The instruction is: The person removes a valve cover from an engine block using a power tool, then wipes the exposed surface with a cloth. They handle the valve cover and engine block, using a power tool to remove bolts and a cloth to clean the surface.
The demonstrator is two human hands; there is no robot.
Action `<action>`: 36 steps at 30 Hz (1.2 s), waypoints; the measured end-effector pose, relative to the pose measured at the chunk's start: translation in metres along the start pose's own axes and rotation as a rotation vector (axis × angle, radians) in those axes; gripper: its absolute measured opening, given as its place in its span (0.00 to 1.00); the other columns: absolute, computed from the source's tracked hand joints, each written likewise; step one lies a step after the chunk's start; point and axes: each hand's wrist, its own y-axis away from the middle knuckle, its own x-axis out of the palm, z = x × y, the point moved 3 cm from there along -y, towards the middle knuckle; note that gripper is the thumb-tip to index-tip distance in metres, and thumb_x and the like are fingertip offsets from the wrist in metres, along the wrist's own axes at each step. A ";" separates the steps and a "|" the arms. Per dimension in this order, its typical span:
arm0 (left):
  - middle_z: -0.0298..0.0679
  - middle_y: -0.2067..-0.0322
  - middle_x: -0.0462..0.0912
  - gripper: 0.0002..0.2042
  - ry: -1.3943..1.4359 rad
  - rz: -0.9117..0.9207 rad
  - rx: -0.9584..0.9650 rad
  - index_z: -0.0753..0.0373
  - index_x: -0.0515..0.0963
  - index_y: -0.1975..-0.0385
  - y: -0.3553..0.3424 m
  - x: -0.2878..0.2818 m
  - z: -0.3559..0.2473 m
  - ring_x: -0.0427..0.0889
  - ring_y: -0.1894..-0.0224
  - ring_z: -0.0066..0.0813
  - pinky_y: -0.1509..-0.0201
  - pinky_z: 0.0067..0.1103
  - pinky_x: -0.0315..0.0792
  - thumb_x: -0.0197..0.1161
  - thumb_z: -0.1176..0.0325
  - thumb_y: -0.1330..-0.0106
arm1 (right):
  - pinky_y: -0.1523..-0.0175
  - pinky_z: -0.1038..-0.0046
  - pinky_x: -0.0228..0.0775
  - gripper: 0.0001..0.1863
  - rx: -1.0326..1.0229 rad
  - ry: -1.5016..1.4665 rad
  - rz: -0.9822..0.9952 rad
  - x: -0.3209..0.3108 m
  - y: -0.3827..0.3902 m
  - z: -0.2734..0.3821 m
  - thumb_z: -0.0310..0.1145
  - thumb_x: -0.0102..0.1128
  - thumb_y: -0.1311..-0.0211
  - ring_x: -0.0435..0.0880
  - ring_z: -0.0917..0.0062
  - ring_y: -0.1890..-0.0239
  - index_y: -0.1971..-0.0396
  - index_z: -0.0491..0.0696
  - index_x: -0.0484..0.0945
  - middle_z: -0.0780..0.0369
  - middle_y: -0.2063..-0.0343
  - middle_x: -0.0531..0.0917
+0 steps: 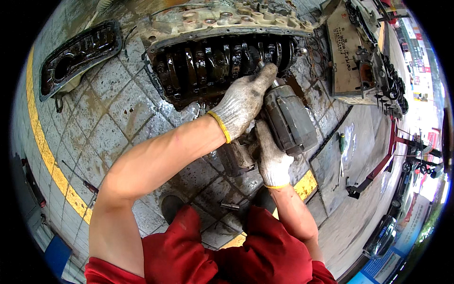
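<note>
My gloved right hand [273,158] is closed around the handle of a dark grey impact wrench [290,120], whose front points away from me. My gloved left hand [243,102] grips the metal socket extension [275,84] at the wrench's nose, and the fingers cover most of it. The extension's far end reaches into an open engine block [231,23] lying on its side. Oily black crankshaft parts [215,61] fill the opening. Below the left wrist, a grey block [236,158] shows beside the right hand; whether it belongs to the wrench I cannot tell.
A black oil pan [80,57] lies at the left on the oil-stained tiles. At the right stands a cardboard box [347,57] with metal engine parts on it. A green-handled screwdriver [341,144] lies on the floor, and a small metal socket [230,206] rests between my feet.
</note>
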 end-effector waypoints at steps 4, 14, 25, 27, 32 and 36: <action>0.39 0.55 0.87 0.27 0.001 0.047 -0.007 0.64 0.85 0.51 0.001 -0.006 -0.004 0.82 0.54 0.27 0.42 0.28 0.77 0.63 0.41 0.24 | 0.43 0.67 0.80 0.23 -0.064 0.091 0.098 -0.001 -0.003 0.016 0.26 0.75 0.35 0.86 0.72 0.48 0.41 0.42 0.81 0.58 0.48 0.87; 0.39 0.56 0.86 0.30 0.129 0.044 -0.002 0.66 0.83 0.50 0.009 0.003 -0.007 0.83 0.55 0.26 0.45 0.28 0.79 0.64 0.38 0.27 | 0.49 0.65 0.81 0.20 -0.211 0.259 0.080 0.000 -0.004 0.013 0.25 0.74 0.37 0.87 0.69 0.53 0.45 0.44 0.83 0.57 0.53 0.88; 0.39 0.56 0.88 0.26 0.087 0.050 -0.056 0.64 0.84 0.50 0.010 0.007 -0.005 0.86 0.56 0.27 0.45 0.28 0.80 0.59 0.43 0.21 | 0.38 0.60 0.77 0.22 -0.224 0.270 0.162 -0.008 0.001 0.012 0.27 0.73 0.34 0.86 0.64 0.44 0.41 0.45 0.81 0.56 0.44 0.86; 0.39 0.56 0.88 0.26 0.078 0.049 -0.024 0.64 0.84 0.50 0.011 0.006 -0.004 0.86 0.56 0.27 0.45 0.28 0.80 0.59 0.42 0.22 | 0.39 0.61 0.77 0.22 -0.266 0.277 0.120 -0.004 0.003 0.016 0.27 0.73 0.34 0.86 0.65 0.44 0.41 0.45 0.81 0.56 0.44 0.86; 0.40 0.55 0.88 0.28 0.092 0.053 -0.073 0.64 0.84 0.51 0.019 0.011 -0.006 0.85 0.54 0.27 0.42 0.27 0.78 0.58 0.40 0.22 | 0.43 0.64 0.79 0.21 -0.160 0.134 0.114 -0.010 0.007 0.012 0.28 0.71 0.32 0.86 0.69 0.46 0.40 0.45 0.81 0.57 0.45 0.86; 0.39 0.56 0.88 0.30 -0.187 0.115 0.033 0.66 0.84 0.51 0.042 0.029 -0.016 0.82 0.53 0.25 0.40 0.26 0.75 0.55 0.38 0.21 | 0.47 0.67 0.80 0.22 -0.036 0.011 0.052 -0.017 0.029 0.006 0.29 0.71 0.30 0.85 0.74 0.51 0.39 0.45 0.79 0.60 0.48 0.86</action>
